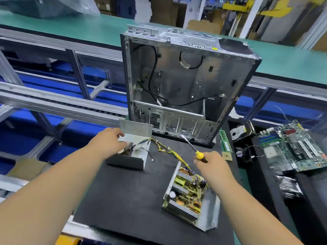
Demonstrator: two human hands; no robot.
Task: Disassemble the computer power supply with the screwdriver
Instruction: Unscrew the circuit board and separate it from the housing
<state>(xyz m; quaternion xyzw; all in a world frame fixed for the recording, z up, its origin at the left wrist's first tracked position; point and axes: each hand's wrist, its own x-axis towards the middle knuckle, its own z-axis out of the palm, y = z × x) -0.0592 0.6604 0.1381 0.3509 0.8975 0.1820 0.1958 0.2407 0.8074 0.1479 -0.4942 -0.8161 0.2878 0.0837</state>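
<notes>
Grey metal cover (pixel 134 152) lies far-left on the desk (pixel 123 200) under the left hand (pixel 108 140), which grips it; circuit board (pixel 185 190) lies near-right, nearer the right hand (pixel 210 160) gripping the screwdriver (pixel 194 151). A wire bundle (pixel 169 151) links both.

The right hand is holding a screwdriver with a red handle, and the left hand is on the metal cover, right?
Almost. The handle is yellow and black, not red; the head view shows it. The right hand does hold the screwdriver, and the left hand is on the metal cover.
</notes>
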